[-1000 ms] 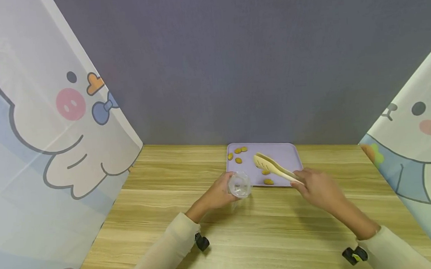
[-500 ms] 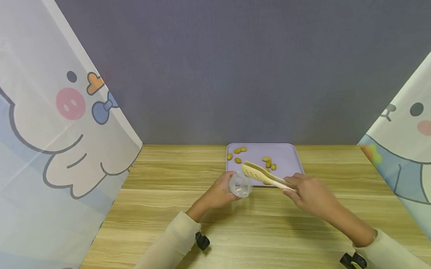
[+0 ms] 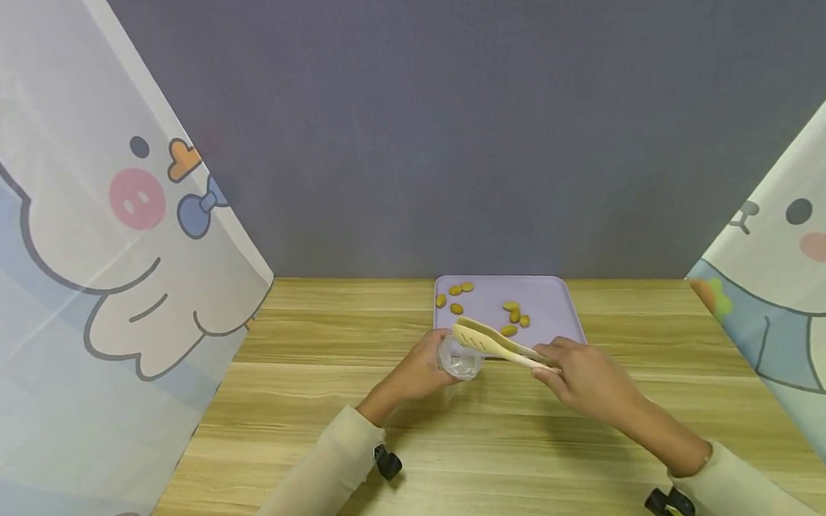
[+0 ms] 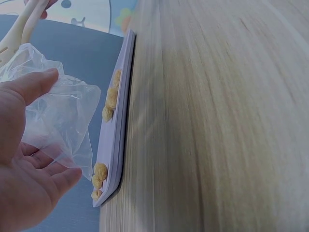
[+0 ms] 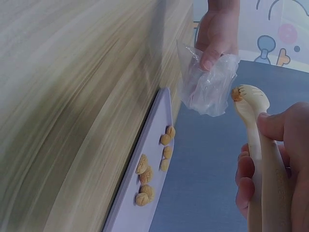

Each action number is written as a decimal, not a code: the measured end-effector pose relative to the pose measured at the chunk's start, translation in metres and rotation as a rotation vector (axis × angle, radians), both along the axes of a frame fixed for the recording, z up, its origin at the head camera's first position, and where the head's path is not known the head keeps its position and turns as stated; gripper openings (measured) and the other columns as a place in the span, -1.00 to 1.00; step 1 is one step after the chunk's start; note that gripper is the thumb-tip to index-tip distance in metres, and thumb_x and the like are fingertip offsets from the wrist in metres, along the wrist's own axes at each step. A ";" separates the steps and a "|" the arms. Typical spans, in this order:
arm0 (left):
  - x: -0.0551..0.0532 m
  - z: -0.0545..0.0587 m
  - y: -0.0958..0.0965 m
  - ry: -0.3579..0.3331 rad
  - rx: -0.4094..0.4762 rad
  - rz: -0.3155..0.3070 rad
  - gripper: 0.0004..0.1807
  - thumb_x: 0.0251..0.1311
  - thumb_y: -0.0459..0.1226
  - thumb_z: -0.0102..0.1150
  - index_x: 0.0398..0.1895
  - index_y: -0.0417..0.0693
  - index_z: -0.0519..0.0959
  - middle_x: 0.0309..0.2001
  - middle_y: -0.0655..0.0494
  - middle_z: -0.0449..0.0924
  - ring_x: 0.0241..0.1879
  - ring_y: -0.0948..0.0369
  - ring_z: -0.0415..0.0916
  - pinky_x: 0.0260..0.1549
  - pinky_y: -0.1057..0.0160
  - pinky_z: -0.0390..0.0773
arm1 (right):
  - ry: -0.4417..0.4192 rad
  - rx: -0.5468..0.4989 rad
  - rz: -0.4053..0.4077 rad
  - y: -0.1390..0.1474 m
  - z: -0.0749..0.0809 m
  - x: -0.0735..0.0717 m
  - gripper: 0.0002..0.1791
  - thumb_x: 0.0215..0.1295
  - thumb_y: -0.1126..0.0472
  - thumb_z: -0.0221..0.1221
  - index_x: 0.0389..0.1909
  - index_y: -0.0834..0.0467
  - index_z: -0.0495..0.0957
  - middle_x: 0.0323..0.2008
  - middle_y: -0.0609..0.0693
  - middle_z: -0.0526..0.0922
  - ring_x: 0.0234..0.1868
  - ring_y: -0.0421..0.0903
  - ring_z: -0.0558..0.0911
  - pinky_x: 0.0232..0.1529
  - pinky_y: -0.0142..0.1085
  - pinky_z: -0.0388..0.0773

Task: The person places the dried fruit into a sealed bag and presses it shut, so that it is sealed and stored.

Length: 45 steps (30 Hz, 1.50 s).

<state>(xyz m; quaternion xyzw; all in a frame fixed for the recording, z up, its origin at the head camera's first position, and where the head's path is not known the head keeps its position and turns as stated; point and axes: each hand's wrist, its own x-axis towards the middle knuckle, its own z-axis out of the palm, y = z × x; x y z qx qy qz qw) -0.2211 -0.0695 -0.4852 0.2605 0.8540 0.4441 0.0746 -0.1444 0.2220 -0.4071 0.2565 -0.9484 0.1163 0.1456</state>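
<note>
My left hand (image 3: 421, 368) holds a clear plastic bag (image 4: 72, 104) with its mouth open upward; in the left wrist view the thumb and fingers curve round its sides. Cream slotted tongs (image 3: 492, 345) are gripped in my right hand (image 3: 594, 377), their tips over the bag's mouth in the head view. Between the tips, a small brown lumpy piece (image 5: 236, 94) shows in the right wrist view. Behind the hands lies a lilac tray (image 3: 551, 305). On it are several golden-brown lumpy pieces (image 5: 146, 175) in two loose groups.
The tray rests on a wood-grain table (image 3: 332, 326) against a dark grey back panel (image 3: 412, 132). Cartoon-printed sheets (image 3: 194, 271) stand at the left and right sides. A small black device (image 3: 388, 462) sits on each wrist.
My right hand has carried the tongs left and toward me, from above the tray to the bag, uncovering pieces on the tray. My left hand and the bag have stayed nearly still.
</note>
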 end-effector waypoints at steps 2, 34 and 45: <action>0.000 0.000 0.000 0.006 -0.009 0.005 -0.11 0.05 -0.20 0.54 0.43 -0.17 0.28 0.26 -0.05 0.45 0.24 0.08 0.44 0.28 0.04 0.47 | 0.001 -0.002 0.004 0.000 -0.002 0.000 -0.58 0.23 0.09 0.38 0.02 0.26 0.70 -0.23 0.03 0.75 -0.48 -0.25 0.50 -0.48 -0.27 0.52; 0.000 -0.001 -0.004 0.005 0.000 0.024 -0.11 0.05 -0.19 0.54 0.43 -0.18 0.28 0.26 -0.06 0.47 0.25 0.06 0.46 0.30 0.00 0.46 | -0.038 0.014 -0.045 0.028 -0.011 -0.018 -0.55 0.26 0.12 0.38 0.05 0.34 0.66 -0.27 0.13 0.73 -0.44 -0.15 0.57 -0.44 -0.20 0.54; 0.001 0.000 -0.007 0.025 0.000 0.025 -0.13 0.08 -0.16 0.52 0.41 -0.20 0.28 0.25 -0.08 0.46 0.24 0.04 0.46 0.29 -0.03 0.47 | -0.051 0.059 -0.074 0.042 -0.031 -0.024 -0.58 0.23 0.11 0.39 -0.02 0.34 0.68 -0.29 0.16 0.72 -0.40 -0.02 0.66 -0.44 -0.10 0.61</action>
